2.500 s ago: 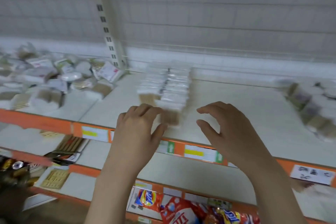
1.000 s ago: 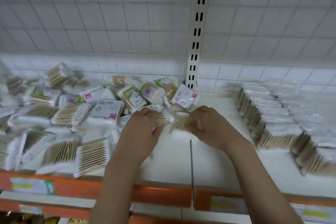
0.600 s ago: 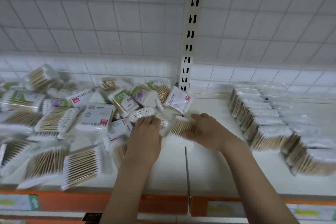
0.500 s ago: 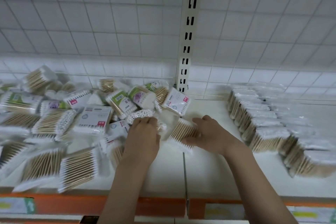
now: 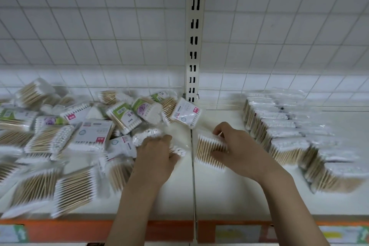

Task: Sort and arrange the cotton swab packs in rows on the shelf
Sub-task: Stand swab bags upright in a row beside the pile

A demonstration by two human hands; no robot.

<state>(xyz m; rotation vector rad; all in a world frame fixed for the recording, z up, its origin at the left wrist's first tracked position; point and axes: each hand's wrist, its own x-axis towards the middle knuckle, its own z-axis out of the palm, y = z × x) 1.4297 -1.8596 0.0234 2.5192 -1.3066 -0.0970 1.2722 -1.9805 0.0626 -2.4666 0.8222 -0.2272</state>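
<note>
We judge the clear-wrapped pack of wooden-stick cotton swabs (image 5: 210,153) light, slightly yielding and slick in its film, best held across its flat sides; the right hand (image 5: 237,151) grips it so with curled fingers, near the seam of the white shelf (image 5: 215,195). The left hand (image 5: 155,158) curls round a second pack (image 5: 177,149), mostly hidden. We count two packs in hand; the loose pile (image 5: 65,136) at left and two upright rows (image 5: 289,136) at right are too blurred to count.
</note>
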